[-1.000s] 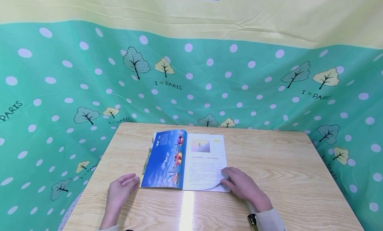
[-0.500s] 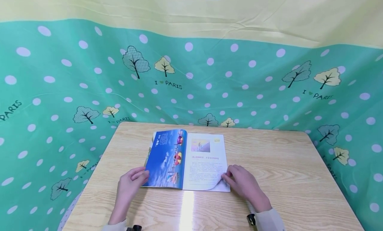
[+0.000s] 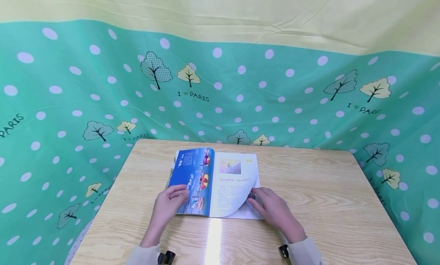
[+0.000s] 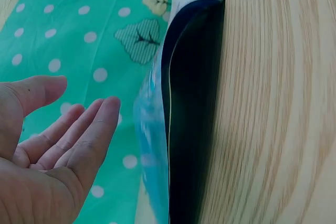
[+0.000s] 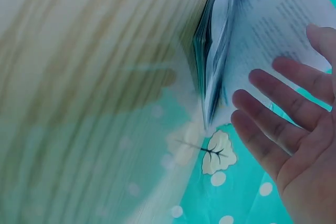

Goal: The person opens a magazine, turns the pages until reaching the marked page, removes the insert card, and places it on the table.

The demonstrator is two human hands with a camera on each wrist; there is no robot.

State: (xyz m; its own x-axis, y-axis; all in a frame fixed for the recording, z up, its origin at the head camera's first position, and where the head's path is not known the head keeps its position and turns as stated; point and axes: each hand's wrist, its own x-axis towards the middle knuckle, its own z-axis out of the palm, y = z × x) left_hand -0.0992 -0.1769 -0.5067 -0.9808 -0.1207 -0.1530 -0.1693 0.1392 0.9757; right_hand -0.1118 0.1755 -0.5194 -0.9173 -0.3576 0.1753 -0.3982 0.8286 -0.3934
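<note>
An open magazine lies on the wooden table. Its left page is a blue picture with colourful floats; the right page carries text and a small picture. The lower right corner of that page is raised and curls leftward, baring part of the sheet beneath. My right hand is at the curled edge, fingers extended along the page's underside in the right wrist view. Over the lower part of the left page is my left hand, its fingers relaxed and holding nothing, the thumb apart from them.
The wooden table extends on both sides of the magazine. Behind it and at its sides hangs a green and yellow curtain with dots and trees. Black wrist devices sit by the light sleeves.
My left hand has moved right, from beside the magazine to over its left page. The right page's corner has risen and curled further left, with my right hand shifting slightly left along it.
</note>
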